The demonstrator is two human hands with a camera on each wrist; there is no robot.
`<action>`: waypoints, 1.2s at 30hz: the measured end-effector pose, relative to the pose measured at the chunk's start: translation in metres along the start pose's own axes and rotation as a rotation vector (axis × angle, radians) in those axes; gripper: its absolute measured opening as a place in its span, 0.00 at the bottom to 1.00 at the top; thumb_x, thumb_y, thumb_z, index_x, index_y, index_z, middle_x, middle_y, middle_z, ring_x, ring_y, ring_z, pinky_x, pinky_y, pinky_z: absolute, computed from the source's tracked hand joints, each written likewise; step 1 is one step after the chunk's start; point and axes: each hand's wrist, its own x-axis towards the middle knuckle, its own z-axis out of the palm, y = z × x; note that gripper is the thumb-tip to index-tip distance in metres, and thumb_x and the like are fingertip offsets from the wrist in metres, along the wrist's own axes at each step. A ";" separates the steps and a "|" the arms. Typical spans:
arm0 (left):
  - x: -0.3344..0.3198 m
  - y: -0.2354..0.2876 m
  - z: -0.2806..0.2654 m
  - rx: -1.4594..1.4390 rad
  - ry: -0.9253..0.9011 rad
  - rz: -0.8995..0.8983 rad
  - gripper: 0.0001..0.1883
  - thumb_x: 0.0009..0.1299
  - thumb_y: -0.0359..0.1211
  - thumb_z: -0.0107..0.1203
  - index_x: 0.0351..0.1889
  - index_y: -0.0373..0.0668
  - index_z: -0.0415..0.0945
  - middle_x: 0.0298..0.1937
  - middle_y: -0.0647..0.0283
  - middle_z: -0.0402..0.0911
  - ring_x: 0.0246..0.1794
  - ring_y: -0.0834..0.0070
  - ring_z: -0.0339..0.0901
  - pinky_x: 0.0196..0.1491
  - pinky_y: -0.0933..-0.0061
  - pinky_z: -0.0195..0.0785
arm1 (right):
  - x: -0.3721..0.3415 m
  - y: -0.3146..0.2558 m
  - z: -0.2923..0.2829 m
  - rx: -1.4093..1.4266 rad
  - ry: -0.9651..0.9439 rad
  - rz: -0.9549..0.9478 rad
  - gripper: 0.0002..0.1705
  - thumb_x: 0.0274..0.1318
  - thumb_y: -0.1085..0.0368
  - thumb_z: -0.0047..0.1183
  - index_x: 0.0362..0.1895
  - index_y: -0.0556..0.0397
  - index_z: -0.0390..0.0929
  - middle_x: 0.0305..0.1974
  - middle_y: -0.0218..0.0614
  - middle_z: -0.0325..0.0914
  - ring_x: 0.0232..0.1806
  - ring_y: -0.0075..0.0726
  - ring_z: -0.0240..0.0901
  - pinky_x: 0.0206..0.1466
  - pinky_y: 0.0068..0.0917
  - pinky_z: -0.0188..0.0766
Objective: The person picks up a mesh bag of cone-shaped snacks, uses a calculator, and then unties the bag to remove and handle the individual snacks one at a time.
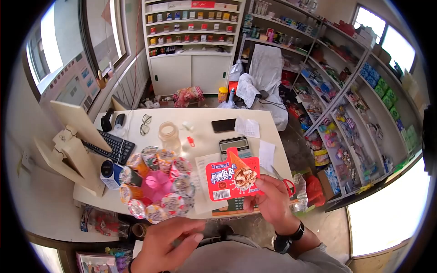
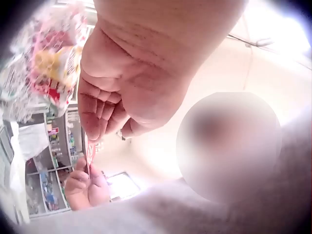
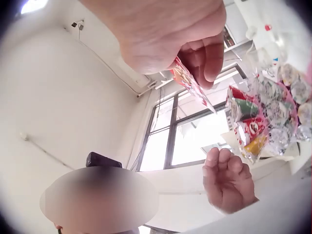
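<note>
We see the right hand (image 1: pixel 273 200) pinching a red card (image 1: pixel 221 179) printed with an ice-cream cone, held above the near right part of the desk (image 1: pixel 195 117); the left hand (image 1: pixel 170 241) is released, its fingers loosely bent, apart from the card; to the card's left we find a ring of shiny-topped cups (image 1: pixel 183 184); on its far side, a calculator (image 1: pixel 234 144).

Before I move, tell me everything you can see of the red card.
Seen from the head view, the red card is thin, flat, perhaps cardboard, printed with an upside-down ice-cream cone whose tip juts past the upper edge, the word Cocoa, and a barcode at lower left. The right hand pinches its lower right side, holding it over the desk. Nothing else appears to touch it.
</note>
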 end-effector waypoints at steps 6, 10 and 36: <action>0.057 -0.041 0.115 -0.382 -0.038 -0.358 0.15 0.81 0.33 0.56 0.58 0.33 0.81 0.46 0.63 0.87 0.38 0.81 0.82 0.39 0.77 0.78 | -0.012 -0.008 -0.091 0.028 0.059 0.048 0.16 0.77 0.59 0.48 0.48 0.60 0.79 0.34 0.40 0.83 0.28 0.37 0.83 0.28 0.32 0.78; 0.095 -0.069 0.175 -0.460 0.089 -0.312 0.17 0.82 0.38 0.55 0.60 0.35 0.80 0.46 0.65 0.86 0.38 0.82 0.80 0.39 0.78 0.75 | -0.025 -0.014 -0.157 -0.033 0.062 0.126 0.15 0.77 0.57 0.49 0.45 0.57 0.78 0.33 0.36 0.82 0.27 0.32 0.82 0.26 0.29 0.77; 0.106 -0.144 0.268 -0.729 0.378 -0.504 0.09 0.77 0.31 0.63 0.50 0.38 0.84 0.38 0.62 0.88 0.33 0.76 0.85 0.38 0.74 0.83 | 0.000 0.060 -0.257 -0.015 0.023 0.196 0.12 0.73 0.59 0.58 0.46 0.55 0.82 0.34 0.31 0.84 0.31 0.27 0.83 0.33 0.23 0.79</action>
